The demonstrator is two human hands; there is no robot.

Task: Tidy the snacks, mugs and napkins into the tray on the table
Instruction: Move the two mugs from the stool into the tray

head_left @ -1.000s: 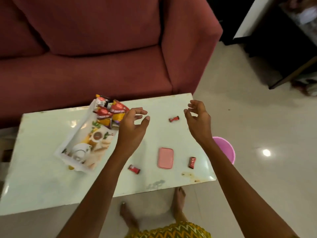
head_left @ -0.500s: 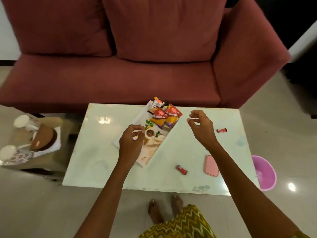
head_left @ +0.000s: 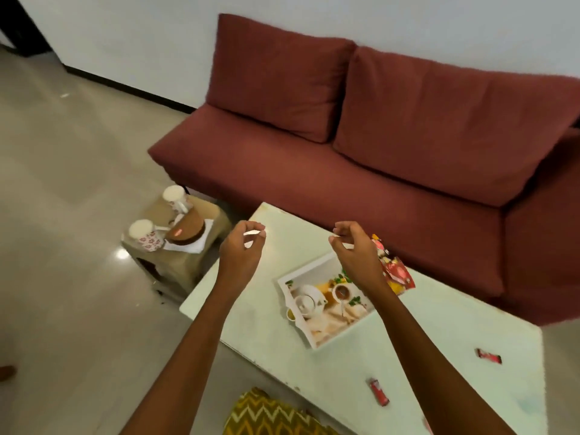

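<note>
**Mugs and napkins sit off to the left, nearest the left hand**

Farthest left, on a low stool [head_left: 175, 268] beside the table, stand two mugs: the far mug [head_left: 173, 196] and the near mug [head_left: 142, 235], both upright. Just right of them a brown round container [head_left: 188, 229] rests on the white napkins [head_left: 188, 248].

The left hand [head_left: 241, 255] hovers over the table's left corner with its fingers loosely curled and nothing clearly in them. The stool lies to its left and a little beyond it, so this is the nearer hand for the mugs.

The table [head_left: 345, 359] carries the tray [head_left: 309, 266], whose long axis runs diagonally from the near edge away to the right.

The right hand [head_left: 354, 252] hangs above the tray's far half, likewise loosely curled and apparently empty. The snack packets [head_left: 397, 273] lie at the tray's far right end, partly behind that hand.

Two red chocolate bars [head_left: 379, 392] [head_left: 488, 356] lie loose on the table, well right of the tray and nearer the right hand.
</note>
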